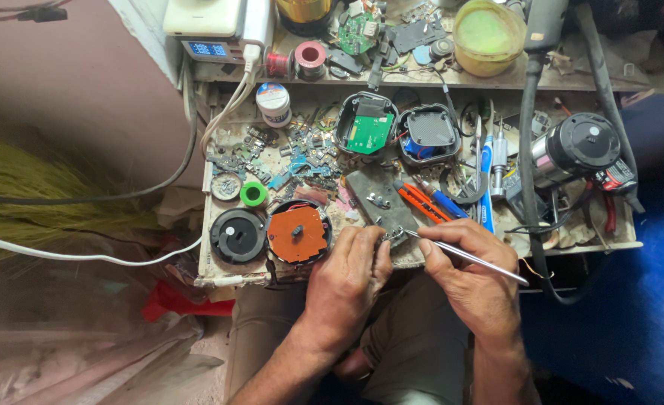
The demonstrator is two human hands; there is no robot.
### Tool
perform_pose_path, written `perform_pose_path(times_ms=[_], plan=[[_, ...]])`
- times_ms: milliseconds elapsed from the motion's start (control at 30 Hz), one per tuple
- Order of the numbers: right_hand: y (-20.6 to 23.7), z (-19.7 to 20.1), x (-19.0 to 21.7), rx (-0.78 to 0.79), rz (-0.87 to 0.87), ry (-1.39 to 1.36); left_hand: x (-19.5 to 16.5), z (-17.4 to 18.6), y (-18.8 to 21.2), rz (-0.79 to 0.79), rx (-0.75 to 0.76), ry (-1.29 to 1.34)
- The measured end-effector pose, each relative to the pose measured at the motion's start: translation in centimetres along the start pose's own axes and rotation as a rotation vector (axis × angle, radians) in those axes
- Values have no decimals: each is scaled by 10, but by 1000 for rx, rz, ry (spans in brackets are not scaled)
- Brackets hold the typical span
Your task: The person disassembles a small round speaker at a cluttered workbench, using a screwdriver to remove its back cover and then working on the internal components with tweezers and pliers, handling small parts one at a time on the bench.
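Left hand (349,271) is down at the near edge of the bench (219,279), fingers curled and pinching a small metal part (393,235) against the grey block (381,201). Right hand (471,277) is closed around tweezers (463,256) — the grip sits near the tips, the long shaft running back over the knuckles to the right, and the tips meet the part right at the left fingertips. The two hands are almost touching.

Just left of the left hand lies an orange disc (297,234), and beyond that a black disc (237,235). Above the discs — a green tape roll (253,194) and a scatter of small circuit scraps (302,154). Straight ahead of the hands, past the block, sit two open black housings, one showing a green board (369,130), the other a grey cover (429,131). Just above the right hand lie orange cutters (422,202) and a blue pen (486,187). Well off to its right, a black motor (579,146).
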State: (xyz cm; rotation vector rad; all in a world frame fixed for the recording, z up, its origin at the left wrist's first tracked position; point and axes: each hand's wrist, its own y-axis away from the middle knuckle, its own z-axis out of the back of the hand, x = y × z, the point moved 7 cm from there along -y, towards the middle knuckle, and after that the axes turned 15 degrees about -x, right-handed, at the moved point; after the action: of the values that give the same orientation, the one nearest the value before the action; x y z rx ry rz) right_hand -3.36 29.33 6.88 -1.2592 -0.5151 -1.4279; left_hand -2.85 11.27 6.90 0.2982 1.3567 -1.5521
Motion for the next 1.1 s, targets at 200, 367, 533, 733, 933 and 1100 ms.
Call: perform_pose_path(times_ms=[200,367,533,733,933,1100], plan=[[0,-1,0,15,18,6,0,0,0,-16,-6,-1],[1,0,-5,17,-53,-24,1,-1,1,-23,-3,-12],[1,-1,-6,10,-55,-60,0,-1,1,-41,-12,-17],[1,-1,-3,20,-14,-27,0,-1,1,-42,-14,-27],[1,1,-4,-11,-65,-19,0,-1,2,-54,-15,-13],[1,0,-3,-10,-39,9,0,0,4,-72,-22,-10]])
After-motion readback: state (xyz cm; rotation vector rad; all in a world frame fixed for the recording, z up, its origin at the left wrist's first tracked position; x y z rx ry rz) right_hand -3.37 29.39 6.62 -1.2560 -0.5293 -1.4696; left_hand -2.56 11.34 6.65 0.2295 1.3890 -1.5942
